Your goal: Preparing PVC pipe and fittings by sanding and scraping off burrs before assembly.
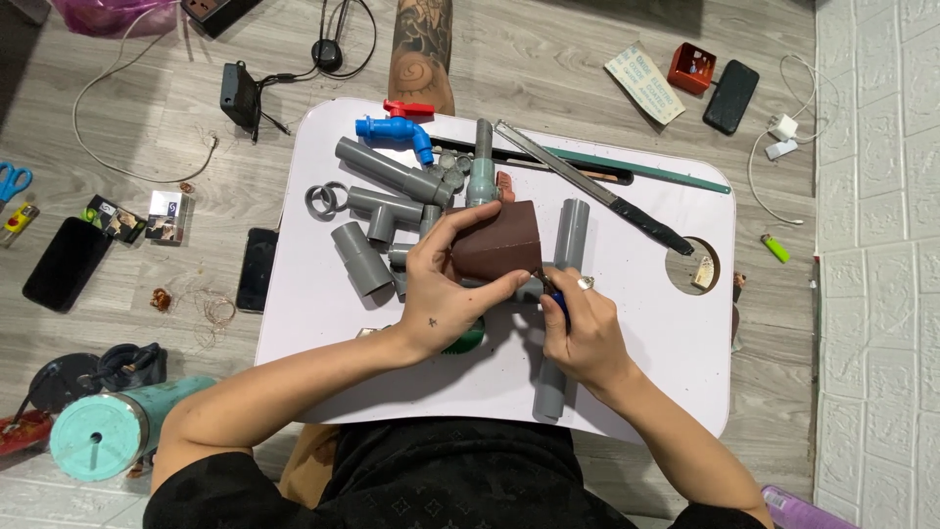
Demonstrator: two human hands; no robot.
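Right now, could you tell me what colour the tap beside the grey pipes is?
The tap is blue with a red handle, clearest in the head view.

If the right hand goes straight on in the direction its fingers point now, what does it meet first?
The right hand points up-left toward the brown sheet that the left hand holds, so it would probably meet that sheet first; depth is unclear.

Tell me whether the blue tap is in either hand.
No: the blue tap lies at the table's far edge, while the left hand grips a brown sheet.
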